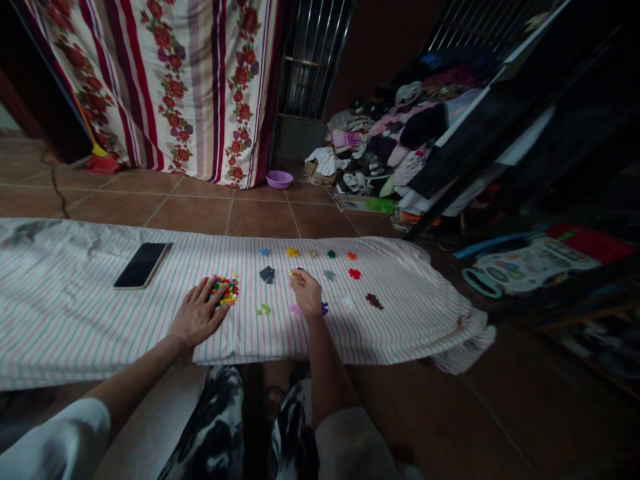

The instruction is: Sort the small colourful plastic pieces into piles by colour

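Note:
My left hand (199, 312) lies with spread fingers on the left edge of a mixed-colour heap of small pieces (227, 291). My right hand (307, 292) is pinched over the middle of the small piles, with a tiny yellow piece (293, 273) at its fingertips. Around it, sorted by colour, are a dark grey pile (267, 275), a yellow pile (292, 253), a red pile (355, 274), a brown pile (374, 301), a green pile (331, 254) and a lime pile (263, 309). A black pile is partly hidden behind the right hand.
The piles rest on a striped cloth (165, 320). A dark phone (143, 265) lies at the left. Beyond are a floral curtain (200, 87), a purple basin (279, 179) and heaped clothes (390, 133). A colourful toy board (530, 267) stands at the right.

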The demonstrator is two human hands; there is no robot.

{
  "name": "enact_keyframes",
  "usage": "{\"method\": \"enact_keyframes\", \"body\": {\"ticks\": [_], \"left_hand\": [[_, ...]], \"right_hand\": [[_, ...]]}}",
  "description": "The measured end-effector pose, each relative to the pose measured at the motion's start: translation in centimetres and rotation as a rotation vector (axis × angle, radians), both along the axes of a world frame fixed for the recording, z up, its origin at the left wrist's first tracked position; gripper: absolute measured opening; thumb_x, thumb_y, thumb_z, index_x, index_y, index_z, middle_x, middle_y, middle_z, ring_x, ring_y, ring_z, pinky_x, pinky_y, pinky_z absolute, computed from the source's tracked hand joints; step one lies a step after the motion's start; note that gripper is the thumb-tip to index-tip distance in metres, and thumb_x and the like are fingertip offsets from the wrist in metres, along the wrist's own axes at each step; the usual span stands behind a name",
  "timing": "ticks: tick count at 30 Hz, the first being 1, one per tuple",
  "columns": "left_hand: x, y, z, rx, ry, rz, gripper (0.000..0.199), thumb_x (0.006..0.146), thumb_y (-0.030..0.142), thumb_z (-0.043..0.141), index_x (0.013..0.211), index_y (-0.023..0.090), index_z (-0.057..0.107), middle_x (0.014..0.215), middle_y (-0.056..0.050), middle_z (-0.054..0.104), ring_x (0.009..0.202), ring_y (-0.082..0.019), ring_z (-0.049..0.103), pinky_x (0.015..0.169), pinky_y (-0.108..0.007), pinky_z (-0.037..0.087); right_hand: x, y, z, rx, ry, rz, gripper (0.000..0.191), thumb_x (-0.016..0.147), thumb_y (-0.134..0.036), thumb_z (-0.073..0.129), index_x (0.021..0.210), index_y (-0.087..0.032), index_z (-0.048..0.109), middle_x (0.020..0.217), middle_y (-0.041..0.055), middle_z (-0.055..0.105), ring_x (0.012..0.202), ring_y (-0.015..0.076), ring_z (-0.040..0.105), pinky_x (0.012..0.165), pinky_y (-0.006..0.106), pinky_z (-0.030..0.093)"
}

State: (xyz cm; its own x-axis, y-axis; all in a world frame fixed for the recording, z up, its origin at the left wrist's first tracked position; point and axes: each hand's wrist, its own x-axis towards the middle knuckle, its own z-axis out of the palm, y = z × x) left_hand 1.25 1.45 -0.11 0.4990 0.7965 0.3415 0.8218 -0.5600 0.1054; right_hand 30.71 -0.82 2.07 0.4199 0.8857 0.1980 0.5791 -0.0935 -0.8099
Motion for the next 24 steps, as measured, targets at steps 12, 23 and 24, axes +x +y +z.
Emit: {"method": "enact_keyframes", "body": {"ticks": [12,23,24], "left_hand": [[0.2,-0.1,0.1,0.017,0.031,-0.007,0.055,0.094,0.052,0.034,0.141,0.026,0.045,0.152,-0.013,0.039,0.142,-0.033,0.031,0.108,-0.051,0.037],[0.3,-0.2,0.1,0.052,0.007,-0.007,0.054,0.094,0.050,0.038,0.142,0.027,0.044,0.152,-0.012,0.038,0.143,-0.032,0.030,0.108,-0.050,0.038],[0.3,-0.2,0.2,0.051,0.010,-0.005,0.054,0.093,0.049,0.039,0.142,0.027,0.044,0.152,-0.012,0.037,0.143,-0.032,0.029,0.108,-0.050,0.037]], "right_hand": [[3.7,4.9,1.7,0.012,-0.124,-0.068,0.026,0.081,-0.023,0.051,0.097,-0.020,0.071,0.096,0.0046,0.072,0.086,0.0168,0.066,0.084,0.029,0.049],[5.4,10.8,1.7,-0.187,-0.392,-0.156,0.016,0.085,-0.016,0.054,0.092,-0.019,0.068,0.091,0.0071,0.072,0.084,0.0179,0.065,0.076,0.028,0.045],[5.4,11.2,1.7,-0.201,-0.404,-0.157,0.015,0.085,-0.016,0.054,0.092,-0.019,0.068,0.091,0.0069,0.072,0.084,0.0179,0.065,0.076,0.028,0.044]]}}
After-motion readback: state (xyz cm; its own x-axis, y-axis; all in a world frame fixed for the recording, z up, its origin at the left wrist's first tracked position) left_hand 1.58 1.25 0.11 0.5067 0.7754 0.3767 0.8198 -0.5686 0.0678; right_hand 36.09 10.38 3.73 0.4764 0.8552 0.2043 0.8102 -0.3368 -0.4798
